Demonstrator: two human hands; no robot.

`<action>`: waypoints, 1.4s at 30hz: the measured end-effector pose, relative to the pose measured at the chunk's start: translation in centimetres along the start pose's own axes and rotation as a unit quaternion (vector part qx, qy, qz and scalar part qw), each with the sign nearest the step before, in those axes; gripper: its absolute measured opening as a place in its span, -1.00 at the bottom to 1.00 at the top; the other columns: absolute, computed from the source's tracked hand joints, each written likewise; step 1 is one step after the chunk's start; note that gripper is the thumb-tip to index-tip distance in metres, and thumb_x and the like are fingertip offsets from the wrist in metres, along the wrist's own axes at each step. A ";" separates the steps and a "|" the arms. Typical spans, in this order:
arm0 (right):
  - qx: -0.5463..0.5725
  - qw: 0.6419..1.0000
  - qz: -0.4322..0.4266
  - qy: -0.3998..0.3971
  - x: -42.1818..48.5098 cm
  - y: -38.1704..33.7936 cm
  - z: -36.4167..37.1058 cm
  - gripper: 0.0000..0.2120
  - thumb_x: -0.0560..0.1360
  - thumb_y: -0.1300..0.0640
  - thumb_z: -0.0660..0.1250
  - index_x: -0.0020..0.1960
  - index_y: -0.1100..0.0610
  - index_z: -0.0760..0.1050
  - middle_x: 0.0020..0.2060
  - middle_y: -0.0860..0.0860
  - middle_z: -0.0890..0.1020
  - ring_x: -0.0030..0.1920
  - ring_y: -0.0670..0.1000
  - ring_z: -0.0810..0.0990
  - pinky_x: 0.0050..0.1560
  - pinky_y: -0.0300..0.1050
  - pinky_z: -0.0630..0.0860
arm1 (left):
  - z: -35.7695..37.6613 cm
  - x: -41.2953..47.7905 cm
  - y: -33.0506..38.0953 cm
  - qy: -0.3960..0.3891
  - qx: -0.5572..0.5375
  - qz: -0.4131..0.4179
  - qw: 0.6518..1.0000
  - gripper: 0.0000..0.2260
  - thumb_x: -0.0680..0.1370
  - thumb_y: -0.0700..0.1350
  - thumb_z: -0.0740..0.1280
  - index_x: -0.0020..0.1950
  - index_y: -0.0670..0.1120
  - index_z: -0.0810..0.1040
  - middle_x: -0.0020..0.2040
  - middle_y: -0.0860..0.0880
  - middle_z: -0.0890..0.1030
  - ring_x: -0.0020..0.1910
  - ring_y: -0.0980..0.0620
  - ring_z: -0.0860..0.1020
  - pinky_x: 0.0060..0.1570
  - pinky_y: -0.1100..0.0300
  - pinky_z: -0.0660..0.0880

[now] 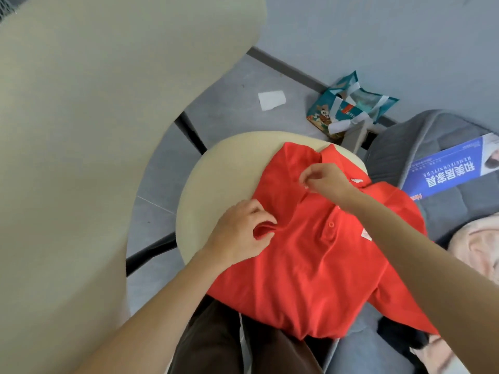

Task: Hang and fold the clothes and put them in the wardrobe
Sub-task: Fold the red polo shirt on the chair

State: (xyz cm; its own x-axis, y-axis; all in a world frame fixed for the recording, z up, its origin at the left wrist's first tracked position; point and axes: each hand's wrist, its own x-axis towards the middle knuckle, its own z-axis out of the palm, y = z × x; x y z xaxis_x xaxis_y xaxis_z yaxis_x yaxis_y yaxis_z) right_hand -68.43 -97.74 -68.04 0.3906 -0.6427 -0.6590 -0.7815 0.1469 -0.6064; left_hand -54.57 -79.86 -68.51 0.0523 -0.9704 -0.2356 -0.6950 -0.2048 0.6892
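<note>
A red polo shirt lies front-up on the round cream seat of a chair, its collar pointing away from me. My left hand pinches a fold of red fabric at the shirt's left edge. Near the collar and placket, my right hand pinches the cloth with fingertips. The shirt's right side hangs over the seat onto a grey cushion.
A tall cream chair back fills the left. On the grey floor lie a white paper scrap and a teal gift bag. A blue booklet and pink clothing rest on the grey cushion at right.
</note>
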 end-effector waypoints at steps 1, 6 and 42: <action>0.016 1.000 0.023 0.014 -0.7 1.3 -0.7 -0.67 0.43 0.49 0.11 -0.22 0.15 0.52 -0.23 0.08 0.59 -0.27 -0.04 0.52 -0.20 -0.30 0.47 | 0.4 -0.1 0.3 -0.078 0.004 0.001 0.997 -0.80 0.45 0.09 0.42 -0.01 0.03 0.66 -0.06 0.10 0.55 -0.01 0.09 0.49 0.07 0.11 0.44; 0.055 0.991 0.116 0.025 -2.3 5.6 -0.6 -0.91 0.57 0.17 0.24 0.04 0.10 0.50 -0.08 0.04 0.58 -0.25 -0.04 0.54 -0.27 -0.18 0.50 | 1.4 0.9 0.7 -0.048 -0.018 -0.035 0.998 -0.85 0.57 -0.04 0.28 0.04 -0.03 0.62 0.00 0.05 0.57 0.02 0.04 0.52 0.09 0.07 0.44; 0.160 0.857 0.161 0.463 -23.4 23.1 -4.5 -0.85 0.53 0.08 0.35 -0.11 0.12 0.42 -0.32 -0.07 0.52 -0.28 -0.14 0.47 -0.22 -0.23 0.36 | 16.3 6.5 15.3 -0.314 0.226 0.048 0.921 -0.38 0.61 -0.06 0.19 0.56 0.13 -0.08 0.57 -0.03 -0.11 0.53 -0.20 -0.14 0.43 -0.20 0.13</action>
State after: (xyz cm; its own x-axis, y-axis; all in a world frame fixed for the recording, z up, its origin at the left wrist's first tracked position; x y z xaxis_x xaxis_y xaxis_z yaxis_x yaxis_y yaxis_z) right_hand -97.84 -82.67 -64.65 -0.4899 -0.8290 -0.2699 -0.5447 0.5327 -0.6477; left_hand -76.52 -87.25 -70.66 -0.3518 -0.6867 -0.6362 -0.9097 0.0905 0.4053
